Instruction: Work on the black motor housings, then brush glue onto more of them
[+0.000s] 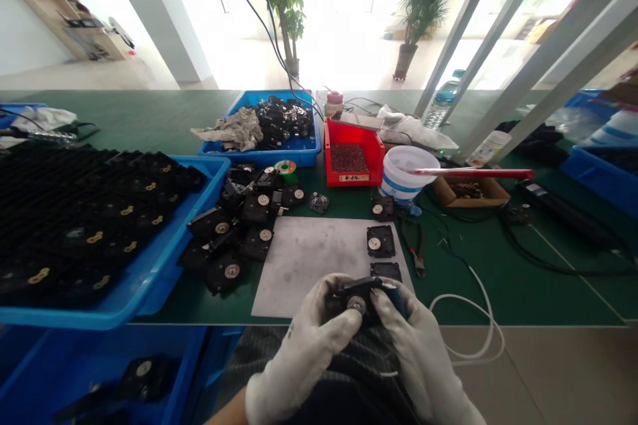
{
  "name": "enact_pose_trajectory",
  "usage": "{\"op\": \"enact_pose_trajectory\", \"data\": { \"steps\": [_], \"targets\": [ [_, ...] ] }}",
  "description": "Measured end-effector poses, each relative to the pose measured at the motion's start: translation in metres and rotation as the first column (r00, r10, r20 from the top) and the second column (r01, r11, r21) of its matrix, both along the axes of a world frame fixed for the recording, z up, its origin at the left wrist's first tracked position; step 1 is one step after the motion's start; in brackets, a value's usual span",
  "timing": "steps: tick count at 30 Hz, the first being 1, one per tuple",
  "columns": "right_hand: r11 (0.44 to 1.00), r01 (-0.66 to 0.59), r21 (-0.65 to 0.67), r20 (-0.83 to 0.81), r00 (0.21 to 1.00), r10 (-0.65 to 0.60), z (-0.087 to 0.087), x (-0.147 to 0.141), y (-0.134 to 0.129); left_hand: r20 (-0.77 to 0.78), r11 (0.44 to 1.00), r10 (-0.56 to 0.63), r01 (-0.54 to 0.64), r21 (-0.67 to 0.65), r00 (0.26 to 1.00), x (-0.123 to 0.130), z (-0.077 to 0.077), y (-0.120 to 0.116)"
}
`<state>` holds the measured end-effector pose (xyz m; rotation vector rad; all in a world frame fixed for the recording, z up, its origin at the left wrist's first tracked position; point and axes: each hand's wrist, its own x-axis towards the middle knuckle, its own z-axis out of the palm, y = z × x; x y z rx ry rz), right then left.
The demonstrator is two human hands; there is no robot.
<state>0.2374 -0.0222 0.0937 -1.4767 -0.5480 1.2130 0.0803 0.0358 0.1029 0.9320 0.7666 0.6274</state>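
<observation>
Both my hands wear white gloves and meet just past the front edge of the table. My left hand (319, 325) is closed on a black plastic housing (369, 299) with a round metal disc; its thumb lies beside the disc. My right hand (411, 329) grips the same housing from the right, thumb against its upper side. Something dark blue (396, 297) shows within the right fingers; I cannot tell what it is. Behind the hands, a white sheet (319, 259) bears a column of similar black housings (380, 241) along its right side.
Left stands a blue tray (209, 192) of black parts, with loose housings (232, 272) beside it. Farther back are another blue tray (294, 158), a red bin (353, 178) of small brown pieces and a white tub (406, 169). Cutters (416, 249) and a white cable (486, 305) lie right.
</observation>
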Motion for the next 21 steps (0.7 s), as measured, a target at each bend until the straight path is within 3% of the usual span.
{"op": "enact_pose_trajectory", "data": {
  "steps": [2, 6, 11, 16, 18, 21],
  "targets": [
    [0.999, -0.031, -0.006, -0.016, 0.999, 0.031, 0.001, 0.006, -0.003, -0.023, 0.999, 0.036, -0.036, -0.010, 0.999, -0.002, 0.000, -0.001],
    [0.999, -0.047, -0.016, 0.110, 0.993, 0.048, 0.005, 0.024, -0.004, -0.120, 0.999, 0.004, 0.001, 0.042, 0.993, -0.008, 0.009, 0.007],
    [0.929, -0.367, 0.035, 0.050, 0.929, 0.365, 0.009, 0.019, -0.005, -0.156, 0.999, 0.014, -0.009, 0.036, 0.988, -0.008, 0.018, 0.004],
    [0.979, -0.195, 0.051, -0.050, 0.979, 0.197, -0.002, -0.006, -0.011, 0.070, 0.996, 0.036, -0.029, -0.090, 0.997, -0.008, 0.009, -0.014],
    [0.967, -0.249, 0.048, 0.021, 0.968, 0.248, -0.007, -0.004, -0.014, 0.116, 0.993, 0.035, -0.021, -0.118, 0.993, -0.009, 0.005, -0.018],
    [0.926, -0.372, 0.061, 0.290, 0.894, 0.341, -0.013, 0.014, -0.016, 0.048, 0.991, 0.051, -0.045, -0.124, 0.998, -0.011, -0.001, -0.018]
  ]
}}
